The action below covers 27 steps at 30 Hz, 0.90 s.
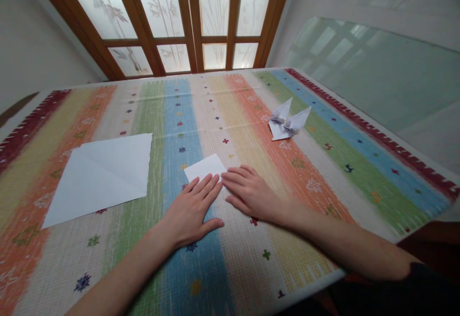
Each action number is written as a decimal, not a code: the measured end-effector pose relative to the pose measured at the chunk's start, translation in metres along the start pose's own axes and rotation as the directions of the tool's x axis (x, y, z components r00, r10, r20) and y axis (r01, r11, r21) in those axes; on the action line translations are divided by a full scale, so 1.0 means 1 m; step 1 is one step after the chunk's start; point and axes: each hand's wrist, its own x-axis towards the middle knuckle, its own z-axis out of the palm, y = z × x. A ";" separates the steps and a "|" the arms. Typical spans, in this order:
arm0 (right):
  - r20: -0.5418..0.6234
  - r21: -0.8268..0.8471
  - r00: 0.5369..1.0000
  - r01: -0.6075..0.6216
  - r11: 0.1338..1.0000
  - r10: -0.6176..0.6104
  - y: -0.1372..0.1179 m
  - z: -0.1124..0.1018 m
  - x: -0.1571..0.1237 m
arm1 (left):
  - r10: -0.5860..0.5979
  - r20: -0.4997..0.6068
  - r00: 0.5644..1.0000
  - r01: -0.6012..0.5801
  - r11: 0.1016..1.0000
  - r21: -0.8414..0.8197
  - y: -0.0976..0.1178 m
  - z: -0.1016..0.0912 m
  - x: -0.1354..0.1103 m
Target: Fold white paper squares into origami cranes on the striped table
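A small folded piece of white paper lies flat on the striped tablecloth in front of me. My left hand rests on its near side, palm down with the fingers stretched out and the thumb apart. From the right, my right hand lies over the paper's right edge, its fingers extended close together and their tips near my left fingertips. Both hands cover the near part of the paper, so its full outline is hidden.
Larger sheets of white paper with a faint crease lie to the left. A folded paper crane sits at the back right. The striped tablecloth covers the table, with a wood-framed glass door behind.
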 end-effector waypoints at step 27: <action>-0.052 -0.192 0.998 -0.039 0.981 0.029 -0.012 0.001 -0.015 | -0.065 -0.044 0.997 0.069 0.993 0.099 -0.052 -0.006 -0.036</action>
